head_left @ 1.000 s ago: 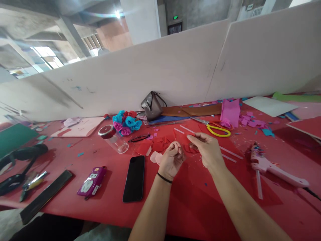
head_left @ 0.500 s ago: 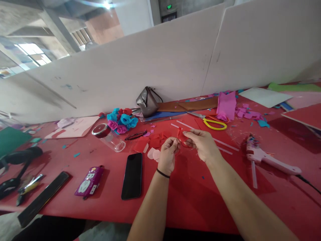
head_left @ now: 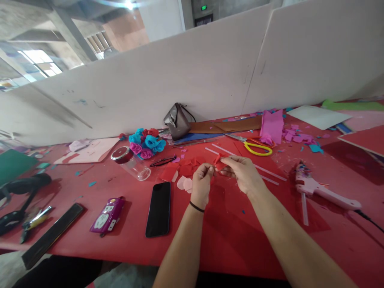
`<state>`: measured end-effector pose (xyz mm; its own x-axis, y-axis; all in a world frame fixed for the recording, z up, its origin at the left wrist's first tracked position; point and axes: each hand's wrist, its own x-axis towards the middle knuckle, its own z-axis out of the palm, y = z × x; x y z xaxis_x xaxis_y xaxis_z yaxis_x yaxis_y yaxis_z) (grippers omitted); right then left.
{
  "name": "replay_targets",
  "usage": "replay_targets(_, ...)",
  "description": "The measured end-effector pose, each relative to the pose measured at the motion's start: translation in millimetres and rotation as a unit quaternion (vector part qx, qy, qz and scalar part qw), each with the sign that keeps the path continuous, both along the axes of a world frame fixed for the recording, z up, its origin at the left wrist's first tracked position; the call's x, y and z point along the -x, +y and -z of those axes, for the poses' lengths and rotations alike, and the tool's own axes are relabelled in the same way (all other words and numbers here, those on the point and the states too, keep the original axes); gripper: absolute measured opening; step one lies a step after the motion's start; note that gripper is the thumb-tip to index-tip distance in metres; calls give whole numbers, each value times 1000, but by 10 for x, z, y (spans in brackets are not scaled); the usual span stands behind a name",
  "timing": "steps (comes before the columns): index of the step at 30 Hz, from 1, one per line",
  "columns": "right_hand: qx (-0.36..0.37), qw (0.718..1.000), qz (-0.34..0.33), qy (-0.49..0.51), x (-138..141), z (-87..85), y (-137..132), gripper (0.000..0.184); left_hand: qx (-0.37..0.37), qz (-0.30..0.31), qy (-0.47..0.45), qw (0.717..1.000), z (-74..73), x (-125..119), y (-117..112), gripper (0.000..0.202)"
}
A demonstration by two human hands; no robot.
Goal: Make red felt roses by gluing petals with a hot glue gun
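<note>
Between my two hands is a small piece of red crepe paper (head_left: 220, 163), partly rolled and standing up. My left hand (head_left: 201, 184) pinches at its lower left end, thumb against fingers; a dark band circles that wrist. From the other side, my right hand (head_left: 244, 174) grips the paper's edge between thumb and fingertips. Loose red paper pieces (head_left: 186, 167) lie just behind my left hand, and pale pink paper petals (head_left: 185, 183) sit beside it. Clear glue sticks (head_left: 267, 180) rest on the red sheet near my right hand.
Yellow-handled scissors (head_left: 256, 149) and a pink glue gun (head_left: 324, 190) lie to the right. On the left are a phone (head_left: 158, 209), a purple case (head_left: 108, 216), a clear jar (head_left: 132, 166) and a bunch of paper flowers (head_left: 147, 144). A white partition (head_left: 195, 72) stands behind.
The red crepe paper has turned and tilted between my fingers, its top leaning more to the right. Both hands stay in nearly the same place.
</note>
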<state>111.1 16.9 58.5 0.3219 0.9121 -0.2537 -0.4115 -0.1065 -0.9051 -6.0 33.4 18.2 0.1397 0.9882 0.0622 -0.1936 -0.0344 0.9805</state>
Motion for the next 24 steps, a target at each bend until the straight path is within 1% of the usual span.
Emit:
replay_targets(4, 15, 1000, -15, -11, -5, -40, -17, 8, -5, -9, 18, 1000, -13, 5, -6, 16)
replay_targets(7, 26, 999, -18, -15, -18, -64, -25, 10, -12, -7, 25, 1000, -10, 8, -4, 13)
replay_targets(14, 12, 998, -43, -33, -54, -67, -31, 29, -53, -32, 68, 996, 21, 6, 15, 10)
replay_targets(19, 26, 996, -86, 10, -106, -16, -2, 43, -43, -45, 51, 997, 27, -21, 9, 7)
replay_targets(21, 29, 994, -102, 31, -125, -2, 8, 40, -32, -40, 33, 998, 28, -34, 3, 8)
replay_targets(24, 15, 992, -120, 37, -137, 7, 7, 23, -22, -34, 14, 999, 34, -46, -3, 12)
